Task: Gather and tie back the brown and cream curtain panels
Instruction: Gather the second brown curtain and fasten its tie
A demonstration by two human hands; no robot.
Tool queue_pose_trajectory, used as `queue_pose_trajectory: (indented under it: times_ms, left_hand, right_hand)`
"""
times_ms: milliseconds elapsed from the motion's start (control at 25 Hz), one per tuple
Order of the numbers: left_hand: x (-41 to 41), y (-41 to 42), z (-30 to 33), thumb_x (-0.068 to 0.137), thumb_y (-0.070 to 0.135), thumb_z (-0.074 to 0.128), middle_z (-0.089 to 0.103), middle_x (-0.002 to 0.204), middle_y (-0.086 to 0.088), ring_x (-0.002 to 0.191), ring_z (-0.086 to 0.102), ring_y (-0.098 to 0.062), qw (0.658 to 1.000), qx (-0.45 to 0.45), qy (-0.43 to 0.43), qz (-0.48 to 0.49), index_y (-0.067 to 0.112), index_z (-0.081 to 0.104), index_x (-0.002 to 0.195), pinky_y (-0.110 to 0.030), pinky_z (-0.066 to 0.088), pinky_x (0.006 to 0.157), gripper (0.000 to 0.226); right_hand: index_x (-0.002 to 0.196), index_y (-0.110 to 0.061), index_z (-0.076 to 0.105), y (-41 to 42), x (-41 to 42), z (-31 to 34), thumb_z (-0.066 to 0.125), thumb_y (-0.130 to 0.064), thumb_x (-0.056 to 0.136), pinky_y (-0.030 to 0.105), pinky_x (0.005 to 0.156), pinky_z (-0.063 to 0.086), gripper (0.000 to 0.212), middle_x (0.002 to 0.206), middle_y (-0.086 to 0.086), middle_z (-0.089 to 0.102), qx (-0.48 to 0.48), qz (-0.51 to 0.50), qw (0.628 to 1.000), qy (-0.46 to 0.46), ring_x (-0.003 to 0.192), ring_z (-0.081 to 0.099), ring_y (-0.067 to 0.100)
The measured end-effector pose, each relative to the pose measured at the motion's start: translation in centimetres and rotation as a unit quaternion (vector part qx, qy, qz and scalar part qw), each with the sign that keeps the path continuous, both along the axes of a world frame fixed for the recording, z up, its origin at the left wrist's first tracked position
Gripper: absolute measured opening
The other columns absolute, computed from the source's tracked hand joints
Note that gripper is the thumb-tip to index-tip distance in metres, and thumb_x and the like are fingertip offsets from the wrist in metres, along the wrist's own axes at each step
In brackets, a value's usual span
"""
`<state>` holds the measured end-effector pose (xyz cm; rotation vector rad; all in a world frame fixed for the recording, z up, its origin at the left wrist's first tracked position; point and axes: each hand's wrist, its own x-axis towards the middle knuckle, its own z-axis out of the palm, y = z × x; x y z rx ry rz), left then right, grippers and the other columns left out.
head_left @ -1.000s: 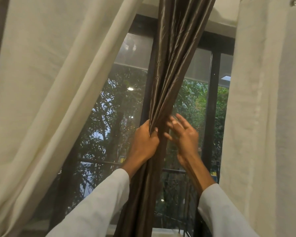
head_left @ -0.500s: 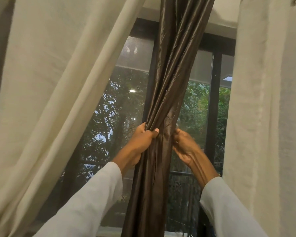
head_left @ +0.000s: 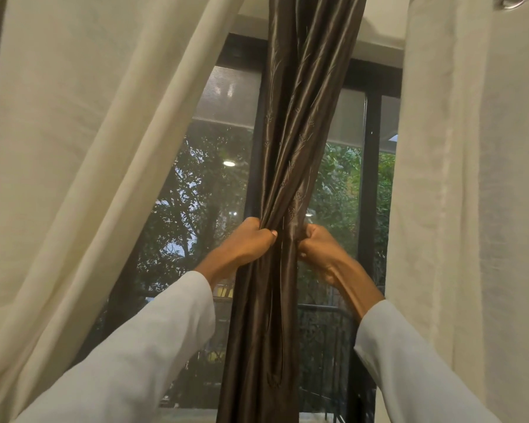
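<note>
Both hands, left (head_left: pixel 247 241) and right (head_left: pixel 318 249), grip brown curtain (head_left: pixel 284 154) (fingers curled).

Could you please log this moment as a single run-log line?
left hand: grips brown curtain | right hand: grips brown curtain | brown panels: gathered, untied | cream curtains: hanging loose

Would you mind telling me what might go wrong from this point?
Both hands, left hand and right hand, grip the slick brown curtain; folds may slip loose. Pulling hard could strain its unseen top fixing. The cream panels hang ungathered and might swing back.
</note>
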<state>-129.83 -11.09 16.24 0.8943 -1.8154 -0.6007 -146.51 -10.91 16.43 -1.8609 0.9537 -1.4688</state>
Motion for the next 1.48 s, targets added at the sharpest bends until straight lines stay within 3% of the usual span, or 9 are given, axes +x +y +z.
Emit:
queue_pose_trajectory:
  times_ms: [160,360,600,760,920,1040,1160,1280,1480]
  left_hand:
    - [0.2,0.4,0.8,0.095,0.030,0.049,0.055,0.068,0.001,0.058,0.052,-0.011,0.986,-0.083,-0.121,0.075,0.008,0.059,0.103,-0.027,0.041,0.055,0.025]
    - [0.7,1.5,0.8,0.097,0.036,0.045,0.059,0.069,-0.003,0.059,0.053,-0.015,0.967,-0.121,-0.181,0.134,0.013,0.057,0.092,-0.033,0.045,0.060,0.026]
    - [1.0,3.0,1.1,0.098,0.038,0.043,0.052,0.071,0.002,0.064,0.053,-0.014,0.932,-0.178,-0.248,0.197,0.022,0.042,0.069,-0.028,0.033,0.054,0.033]
    - [1.3,3.2,0.9,0.098,0.040,0.039,0.049,0.086,-0.002,0.097,0.052,-0.024,0.892,-0.224,-0.292,0.264,0.022,0.037,0.068,-0.034,0.035,0.069,0.036]
    - [1.7,2.6,0.9,0.097,0.041,0.037,0.058,0.104,-0.007,0.113,0.043,-0.025,0.829,-0.300,-0.356,0.309,0.014,0.050,0.085,-0.043,0.040,0.081,0.032]
    - [1.6,1.9,0.9,0.096,0.047,0.035,0.045,0.122,-0.011,0.121,0.033,-0.029,0.784,-0.338,-0.390,0.345,0.008,0.057,0.107,-0.047,0.031,0.102,0.047]
    - [1.8,1.0,0.8,0.095,0.053,0.033,0.046,0.121,-0.012,0.122,0.040,-0.031,0.823,-0.321,-0.361,0.297,0.008,0.060,0.111,-0.049,0.035,0.105,0.055]
    - [1.8,1.4,0.3,0.093,0.059,0.039,0.056,0.079,-0.003,0.080,0.062,-0.025,0.914,-0.234,-0.253,0.214,0.016,0.058,0.082,-0.037,0.050,0.070,0.048]
    - [1.7,2.2,-0.4,0.070,0.073,0.065,0.055,0.061,0.001,0.060,0.058,-0.024,0.918,-0.212,-0.092,0.321,0.020,0.049,0.061,-0.032,0.046,0.056,0.056]
  right_hand:
    - [0.097,0.001,0.068,-0.4,0.5,0.8,0.070,0.003,0.081,0.031,0.077,0.058,0.016,0.094,0.011,0.072,-0.111,-0.116,0.979,0.124,0.089,0.070,0.020]
    - [0.084,-0.011,0.063,-0.2,1.0,0.8,0.066,-0.010,0.087,0.018,0.054,0.040,0.005,0.075,-0.009,0.057,-0.222,-0.283,0.892,0.273,0.069,0.056,0.011]
    - [0.079,-0.007,0.064,1.5,-0.3,1.3,0.055,-0.006,0.086,0.021,0.048,0.036,0.012,0.072,0.000,0.062,-0.255,-0.355,0.819,0.372,0.067,0.061,0.021]
    - [0.088,-0.020,0.072,1.6,-2.9,2.0,0.056,-0.016,0.093,0.039,0.065,0.058,0.017,0.077,-0.002,0.072,-0.198,-0.303,0.859,0.362,0.069,0.069,0.016]
    - [0.081,-0.011,0.074,4.0,-4.4,2.1,0.071,-0.020,0.088,0.029,0.052,0.053,0.012,0.061,-0.002,0.069,-0.159,-0.240,0.934,0.212,0.051,0.063,0.004]
    - [0.077,-0.012,0.076,6.2,-4.5,1.7,0.077,-0.023,0.083,0.029,0.051,0.053,0.013,0.056,-0.004,0.069,-0.166,-0.230,0.949,0.141,0.048,0.063,0.005]
    - [0.073,-0.017,0.077,8.0,-3.8,1.3,0.079,-0.033,0.079,0.035,0.055,0.055,0.018,0.061,-0.001,0.072,-0.180,-0.257,0.943,0.108,0.055,0.066,0.021]
    - [0.076,-0.007,0.077,9.6,-2.8,1.5,0.080,-0.026,0.078,0.022,0.048,0.050,0.019,0.062,0.003,0.072,-0.166,-0.194,0.965,0.057,0.052,0.062,0.012]
    - [0.086,0.007,0.072,10.1,0.9,2.1,0.081,-0.011,0.076,0.017,0.050,0.050,0.023,0.067,0.007,0.071,-0.134,-0.087,0.987,-0.009,0.055,0.064,0.008]
